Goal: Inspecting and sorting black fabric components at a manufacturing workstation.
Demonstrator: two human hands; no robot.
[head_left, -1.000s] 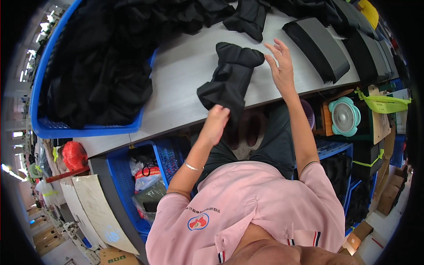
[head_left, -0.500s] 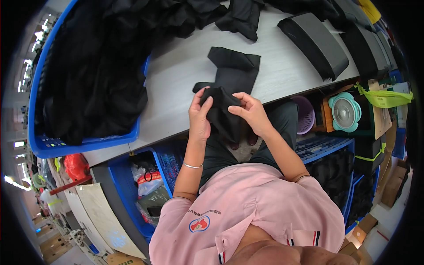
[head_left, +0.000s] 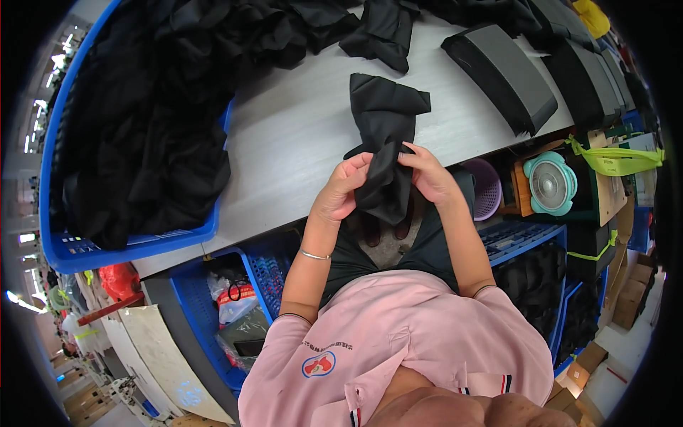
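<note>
A black fabric piece [head_left: 388, 114] lies partly on the grey-white table [head_left: 284, 121], its near end hanging over the table's front edge above my lap. My left hand [head_left: 343, 188] pinches its left side, thumb and fingers closed on the cloth. On the opposite side my right hand [head_left: 430, 176] grips the cloth between thumb and fingers. Between my hands the fabric is bunched and folded. Its far end rests spread on the tabletop.
At left a blue basket [head_left: 135, 257] overflows with black cloth pieces. Stacks of black and grey panels [head_left: 501, 75] stand at right. Below the table are a blue crate [head_left: 203, 313] with bags, a purple basket [head_left: 486, 188] and a turquoise fan [head_left: 552, 183].
Both hands have shifted right with the fabric. The cloth has been turned and gathered between them, and its left flap no longer sticks out as far.
</note>
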